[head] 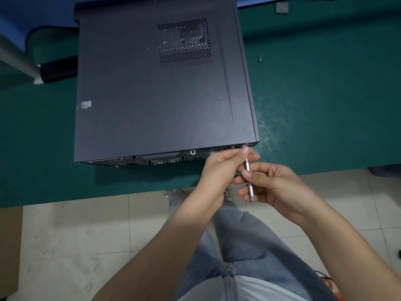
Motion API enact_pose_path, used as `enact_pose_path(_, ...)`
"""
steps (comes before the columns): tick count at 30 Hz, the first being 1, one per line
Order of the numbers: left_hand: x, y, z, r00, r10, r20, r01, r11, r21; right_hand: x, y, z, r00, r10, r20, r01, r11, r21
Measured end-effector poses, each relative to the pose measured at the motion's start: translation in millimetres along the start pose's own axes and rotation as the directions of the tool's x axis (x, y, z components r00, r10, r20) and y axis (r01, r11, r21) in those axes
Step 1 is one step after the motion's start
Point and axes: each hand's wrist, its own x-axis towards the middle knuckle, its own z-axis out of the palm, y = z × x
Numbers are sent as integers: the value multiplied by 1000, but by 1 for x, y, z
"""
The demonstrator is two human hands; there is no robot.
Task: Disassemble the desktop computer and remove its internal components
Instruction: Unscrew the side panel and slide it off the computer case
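Observation:
A dark desktop computer case (152, 88) lies on its side on the green table, side panel with a vent grille facing up and its rear ports toward me. A slim silver screwdriver (249, 181) points at the rear right corner of the case. My right hand (275, 190) grips the screwdriver's handle, thumb on the shaft. My left hand (221, 168) pinches the upper shaft near the tip, thumb and finger at the case's rear edge. The tip itself is hidden by my fingers.
A loose screw (259, 59) lies on the green table (325, 105) right of the case. A small grey block (281, 7) sits at the far right. A metal bar (17, 59) crosses the left. The table's near edge runs just below my hands, with tiled floor beneath.

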Motion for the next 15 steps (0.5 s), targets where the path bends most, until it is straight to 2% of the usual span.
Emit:
enact_pose_path(6, 2, 2, -4, 997, -43, -69, 47, 998, 51, 2, 4, 7, 997, -36, -74, 37, 999, 8)
enact_pose_path(10, 4, 1, -3, 997, -14, -75, 14, 1000, -3, 1, 4, 4, 999, -30, 14, 29, 999, 43)
enact_pose_path(15, 2, -3, -5, 1000, 21, 1, -21, 1000, -5, 1, 1, -3, 997, -15, 79, 11, 999, 45)
